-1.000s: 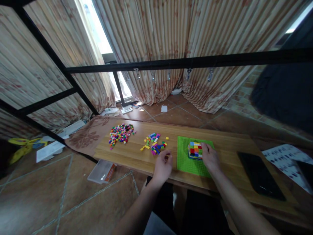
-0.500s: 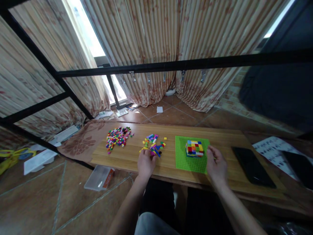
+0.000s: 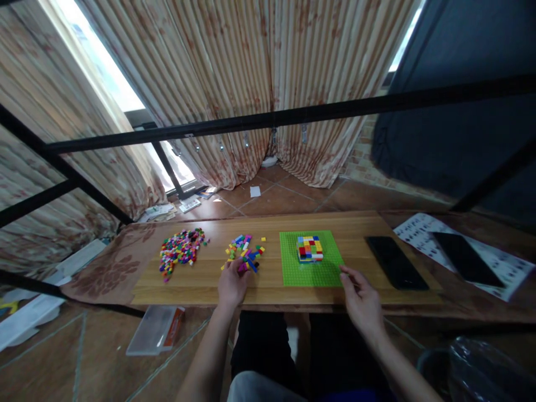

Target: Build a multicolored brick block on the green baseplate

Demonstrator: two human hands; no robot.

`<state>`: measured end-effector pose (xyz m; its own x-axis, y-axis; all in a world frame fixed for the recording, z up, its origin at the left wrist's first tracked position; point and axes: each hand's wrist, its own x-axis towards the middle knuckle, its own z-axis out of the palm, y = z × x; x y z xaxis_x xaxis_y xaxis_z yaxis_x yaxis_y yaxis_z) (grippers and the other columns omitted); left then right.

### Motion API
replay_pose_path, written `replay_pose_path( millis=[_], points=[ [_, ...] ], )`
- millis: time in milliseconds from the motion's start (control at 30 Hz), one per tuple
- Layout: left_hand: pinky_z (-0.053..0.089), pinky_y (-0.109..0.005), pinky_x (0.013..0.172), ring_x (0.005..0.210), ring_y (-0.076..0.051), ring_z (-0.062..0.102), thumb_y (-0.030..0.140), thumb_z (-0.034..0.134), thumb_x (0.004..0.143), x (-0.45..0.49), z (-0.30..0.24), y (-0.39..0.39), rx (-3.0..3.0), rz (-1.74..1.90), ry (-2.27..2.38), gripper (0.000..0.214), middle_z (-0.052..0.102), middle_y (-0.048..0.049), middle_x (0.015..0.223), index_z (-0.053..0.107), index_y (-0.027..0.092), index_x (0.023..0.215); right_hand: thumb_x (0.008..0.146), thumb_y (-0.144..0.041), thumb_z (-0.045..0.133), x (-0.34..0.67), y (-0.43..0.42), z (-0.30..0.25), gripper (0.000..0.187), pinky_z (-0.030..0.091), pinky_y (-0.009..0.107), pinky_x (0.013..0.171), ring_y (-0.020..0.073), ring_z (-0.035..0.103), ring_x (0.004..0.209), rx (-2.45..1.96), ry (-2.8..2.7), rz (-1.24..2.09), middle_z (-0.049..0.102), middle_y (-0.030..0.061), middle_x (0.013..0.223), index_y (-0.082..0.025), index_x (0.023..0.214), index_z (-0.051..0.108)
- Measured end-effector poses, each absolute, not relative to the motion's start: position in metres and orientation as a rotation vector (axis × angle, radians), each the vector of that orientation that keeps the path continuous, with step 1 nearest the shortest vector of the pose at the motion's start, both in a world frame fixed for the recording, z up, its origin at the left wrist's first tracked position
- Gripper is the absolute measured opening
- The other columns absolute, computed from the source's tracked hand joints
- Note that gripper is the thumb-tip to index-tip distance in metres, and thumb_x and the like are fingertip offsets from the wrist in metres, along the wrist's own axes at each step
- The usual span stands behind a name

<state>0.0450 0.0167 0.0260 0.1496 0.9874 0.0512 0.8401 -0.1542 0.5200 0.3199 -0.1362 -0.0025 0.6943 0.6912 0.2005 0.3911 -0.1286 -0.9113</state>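
Note:
My left hand [image 3: 233, 283] rests at the near edge of a small pile of building bricks [image 3: 247, 243], fingers curled down among them. Whatever lies under its fingertips is hidden. At the front right corner of the green baseplate [image 3: 290, 274], my right hand [image 3: 362, 297] is closed in a loose pinch. Anything between those fingers is too small to make out. On the baseplate stands a low block built of multicoloured bricks [image 3: 310, 249], apart from both hands.
A larger heap of mixed bricks [image 3: 180, 250] lies left on the wooden board [image 3: 268, 296]. A black phone [image 3: 396, 262] lies to the right, with a printed sheet [image 3: 412, 230] and a dark tablet [image 3: 464, 258] beyond. Below the front edge is a clear plastic box [image 3: 151, 330].
The view has turned to the right. My right hand has come back from beside the brick block to the baseplate's front corner. My left hand stays at the small pile.

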Motion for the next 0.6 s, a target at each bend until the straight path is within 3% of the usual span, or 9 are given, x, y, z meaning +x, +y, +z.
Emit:
replay_pose_path(
  millis=[133,333,600],
  points=[
    [0.044,-0.028,0.081,0.093,-0.019,0.06,0.016,0.058,0.077,0.043,0.025,0.025,2.093,0.535,1.668,0.032,0.063,-0.0071,0.103,0.065,0.02,0.108,0.084,-0.051,0.05,0.323,-0.144,-0.006,0.04,0.044,0.041,0.092,0.0242,0.062,0.1,-1.752,-0.899,0.336,0.067,0.0104,0.109,-0.019,0.103,0.066],
    [0.041,-0.025,0.072,0.082,-0.016,0.059,0.019,0.056,0.08,0.044,0.025,0.028,2.157,0.533,1.61,0.013,0.064,-0.0045,0.089,0.067,0.02,0.086,0.082,-0.051,0.052,0.326,-0.155,-0.013,0.04,0.043,0.043,0.094,0.0249,0.061,0.1,-1.785,-0.865,0.352,0.067,0.0099,0.107,-0.019,0.101,0.067],
    [0.04,-0.025,0.07,0.079,-0.016,0.058,0.017,0.054,0.08,0.04,0.024,0.024,2.119,0.595,1.621,0.013,0.063,-0.0039,0.084,0.067,0.019,0.082,0.083,-0.047,0.051,0.321,-0.146,0.0,0.036,0.044,0.041,0.093,0.0234,0.061,0.099,-1.777,-0.909,0.389,0.066,0.0088,0.107,-0.02,0.102,0.066]
  ],
)
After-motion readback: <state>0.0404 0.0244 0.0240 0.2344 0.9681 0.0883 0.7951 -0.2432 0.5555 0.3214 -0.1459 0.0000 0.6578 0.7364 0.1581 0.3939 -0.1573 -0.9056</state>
